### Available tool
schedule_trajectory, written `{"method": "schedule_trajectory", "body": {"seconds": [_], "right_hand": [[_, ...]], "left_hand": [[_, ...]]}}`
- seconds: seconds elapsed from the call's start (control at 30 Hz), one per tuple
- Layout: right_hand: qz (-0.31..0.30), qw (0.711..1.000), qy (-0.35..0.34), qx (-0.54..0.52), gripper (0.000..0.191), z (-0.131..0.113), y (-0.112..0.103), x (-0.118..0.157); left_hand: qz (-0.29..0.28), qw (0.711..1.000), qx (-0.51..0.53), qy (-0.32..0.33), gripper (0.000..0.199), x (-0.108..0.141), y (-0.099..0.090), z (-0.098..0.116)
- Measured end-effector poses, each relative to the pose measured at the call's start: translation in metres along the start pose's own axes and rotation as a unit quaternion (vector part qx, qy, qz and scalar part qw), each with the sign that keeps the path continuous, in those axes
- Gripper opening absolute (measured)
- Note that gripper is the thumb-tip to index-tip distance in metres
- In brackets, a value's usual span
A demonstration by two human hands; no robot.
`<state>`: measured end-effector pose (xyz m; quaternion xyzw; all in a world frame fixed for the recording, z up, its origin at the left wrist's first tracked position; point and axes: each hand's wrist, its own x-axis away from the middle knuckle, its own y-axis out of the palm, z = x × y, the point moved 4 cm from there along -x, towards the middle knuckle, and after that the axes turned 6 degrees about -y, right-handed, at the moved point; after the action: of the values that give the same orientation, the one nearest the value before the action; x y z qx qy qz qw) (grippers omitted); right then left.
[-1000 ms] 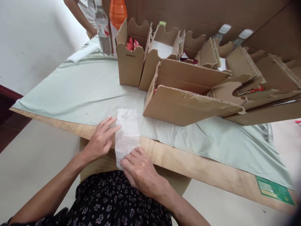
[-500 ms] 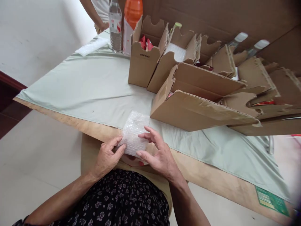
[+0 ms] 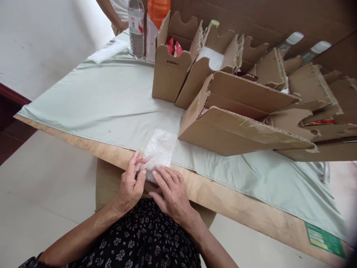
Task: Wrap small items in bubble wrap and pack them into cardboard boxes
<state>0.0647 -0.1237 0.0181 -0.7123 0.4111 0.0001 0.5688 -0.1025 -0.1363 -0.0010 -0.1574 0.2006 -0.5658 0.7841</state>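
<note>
A bubble-wrap piece [image 3: 160, 145] lies at the table's front edge, its near end between my hands. My left hand [image 3: 132, 184] pinches its left near corner between thumb and fingers. My right hand [image 3: 173, 190] rests on the near right part, fingers extended over the plastic and thumb lower down. Something reddish shows partly beneath the near end, mostly hidden by my right hand.
Open cardboard boxes [image 3: 242, 130] fill the table's right and back. A clear bottle [image 3: 136, 29] and an orange-topped bottle [image 3: 158, 15] stand at the back. Flat bubble wrap [image 3: 108, 51] lies back left, near a person's arm [image 3: 111, 15].
My right hand has moved left and down onto the bubble wrap. My left fingers have shifted over its left corner, and the near part looks folded.
</note>
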Motion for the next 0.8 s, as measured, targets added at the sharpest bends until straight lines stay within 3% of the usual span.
{"method": "schedule_trajectory", "body": {"seconds": [0.1,0.2,0.3,0.37,0.47,0.6,0.7,0.8], "right_hand": [[-0.037,0.999,0.013,0.016,0.034,0.006,0.014,0.000],[-0.028,1.000,0.013,-0.004,0.028,0.010,0.013,-0.005],[-0.018,0.997,0.040,-0.057,0.026,0.015,0.004,-0.013],[-0.025,0.991,0.079,-0.106,0.022,0.020,-0.001,-0.018],[-0.022,0.982,0.132,-0.135,0.019,0.027,-0.007,-0.022],[0.055,0.992,0.117,0.004,0.024,0.026,-0.019,-0.024],[-0.003,0.998,0.052,0.038,0.026,0.021,-0.011,-0.027],[-0.049,0.998,0.031,0.027,0.023,0.026,-0.001,-0.031]], "left_hand": [[0.014,0.999,-0.014,0.029,0.064,0.002,-0.002,0.000],[0.020,0.990,-0.069,0.123,0.073,0.006,-0.014,0.007],[-0.046,0.963,-0.129,0.231,0.068,0.009,-0.023,0.012],[-0.081,0.951,-0.138,0.264,0.058,0.006,-0.025,0.010],[-0.081,0.957,-0.099,0.259,0.043,-0.008,-0.023,0.007],[-0.077,0.974,-0.084,0.195,0.029,-0.034,-0.011,0.006],[-0.070,0.981,-0.105,0.149,0.030,-0.043,-0.006,0.004],[-0.048,0.981,-0.108,0.157,0.029,-0.040,-0.009,0.003]]}}
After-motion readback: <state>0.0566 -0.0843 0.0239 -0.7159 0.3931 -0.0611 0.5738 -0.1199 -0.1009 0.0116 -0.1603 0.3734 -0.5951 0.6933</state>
